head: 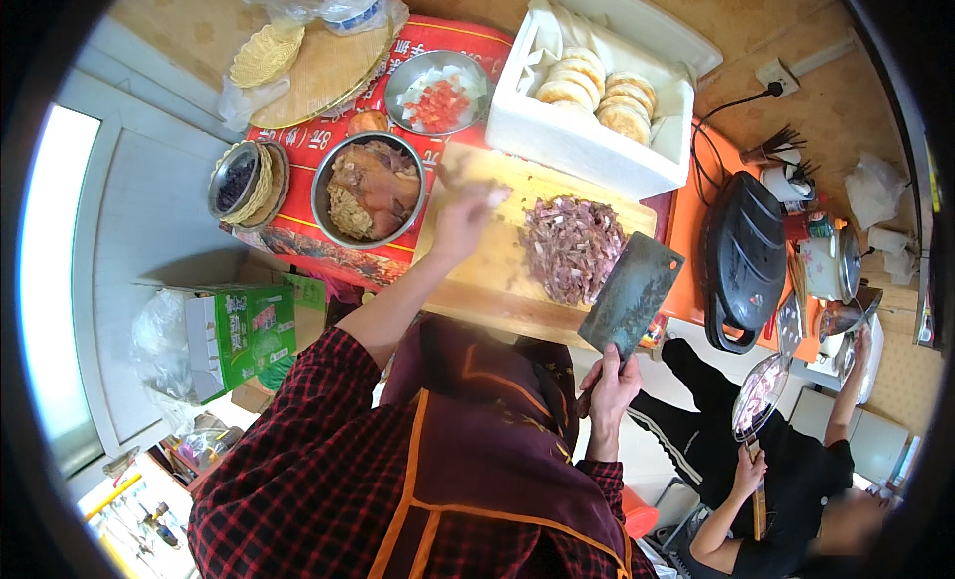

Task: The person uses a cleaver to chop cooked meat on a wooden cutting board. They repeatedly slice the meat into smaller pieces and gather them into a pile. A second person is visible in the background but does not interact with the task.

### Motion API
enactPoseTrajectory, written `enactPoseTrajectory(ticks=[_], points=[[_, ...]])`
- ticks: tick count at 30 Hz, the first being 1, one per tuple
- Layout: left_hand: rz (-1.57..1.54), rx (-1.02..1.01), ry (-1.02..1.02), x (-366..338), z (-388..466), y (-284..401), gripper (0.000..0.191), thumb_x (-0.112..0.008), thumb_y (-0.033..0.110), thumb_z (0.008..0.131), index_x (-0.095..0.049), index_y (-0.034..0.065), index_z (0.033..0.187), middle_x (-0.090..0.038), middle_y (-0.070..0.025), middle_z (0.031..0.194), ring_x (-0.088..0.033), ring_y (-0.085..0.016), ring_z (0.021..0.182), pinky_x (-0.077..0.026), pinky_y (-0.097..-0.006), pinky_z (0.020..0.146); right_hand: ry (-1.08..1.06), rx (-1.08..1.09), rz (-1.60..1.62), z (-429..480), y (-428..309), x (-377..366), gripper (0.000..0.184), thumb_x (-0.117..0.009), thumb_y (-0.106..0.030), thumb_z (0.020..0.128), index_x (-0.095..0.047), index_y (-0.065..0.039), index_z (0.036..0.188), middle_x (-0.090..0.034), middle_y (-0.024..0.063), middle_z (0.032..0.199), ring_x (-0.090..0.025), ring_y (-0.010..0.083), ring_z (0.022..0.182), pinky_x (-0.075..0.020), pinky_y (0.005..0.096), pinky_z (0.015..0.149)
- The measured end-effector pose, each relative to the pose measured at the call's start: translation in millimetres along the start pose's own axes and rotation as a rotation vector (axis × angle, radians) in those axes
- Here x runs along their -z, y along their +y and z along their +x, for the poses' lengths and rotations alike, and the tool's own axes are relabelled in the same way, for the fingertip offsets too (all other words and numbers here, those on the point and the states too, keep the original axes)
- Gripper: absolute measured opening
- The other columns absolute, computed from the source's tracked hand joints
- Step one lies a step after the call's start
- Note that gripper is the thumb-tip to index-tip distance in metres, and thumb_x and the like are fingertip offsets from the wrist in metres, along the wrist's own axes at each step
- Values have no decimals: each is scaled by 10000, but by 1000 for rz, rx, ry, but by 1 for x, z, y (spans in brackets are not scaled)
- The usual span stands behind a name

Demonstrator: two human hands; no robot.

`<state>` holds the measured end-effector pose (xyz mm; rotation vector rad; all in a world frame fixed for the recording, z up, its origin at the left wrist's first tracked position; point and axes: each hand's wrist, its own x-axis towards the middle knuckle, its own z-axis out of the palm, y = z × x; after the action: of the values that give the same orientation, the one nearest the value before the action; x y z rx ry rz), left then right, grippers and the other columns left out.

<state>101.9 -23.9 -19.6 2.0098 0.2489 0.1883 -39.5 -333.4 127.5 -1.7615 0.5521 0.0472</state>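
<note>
A wooden cutting board lies before me with a pile of chopped, purplish-brown meat on its right part. My right hand grips the handle of a broad cleaver, whose blade lies flat to the view at the board's right front corner, over the pile's edge. My left hand is over the board's left part, left of the pile, blurred; whether its fingertips hold a scrap cannot be told. Left of the board, a steel bowl holds large pieces of cooked meat.
Behind the board stand a foam box of flatbreads and a steel bowl of diced red and white food. A black electric griddle is at right. Beyond my right arm, another person holds a strainer of raw meat.
</note>
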Motion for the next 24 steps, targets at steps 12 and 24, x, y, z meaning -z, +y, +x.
enactPoseTrajectory(ticks=[12,24], points=[[-941,476,-48,26,17,24,182,-532,-26,1024,-585,-35,1198,-698,-113,1040,-702,-208,942,-596,-326,842,-41,-69,84,-23,1,-29,172,-605,-167,1032,-595,-42,914,-506,-8,539,-444,79,392,-338,247,368],[-269,418,56,1,-69,-36,410,-728,-87,834,-627,-13,1224,-687,-90,1054,-659,-154,973,-556,-279,829,-194,-39,-104,-12,6,-30,210,-596,-180,1033,-594,-29,887,-519,3,548,-461,83,411,-368,257,394]])
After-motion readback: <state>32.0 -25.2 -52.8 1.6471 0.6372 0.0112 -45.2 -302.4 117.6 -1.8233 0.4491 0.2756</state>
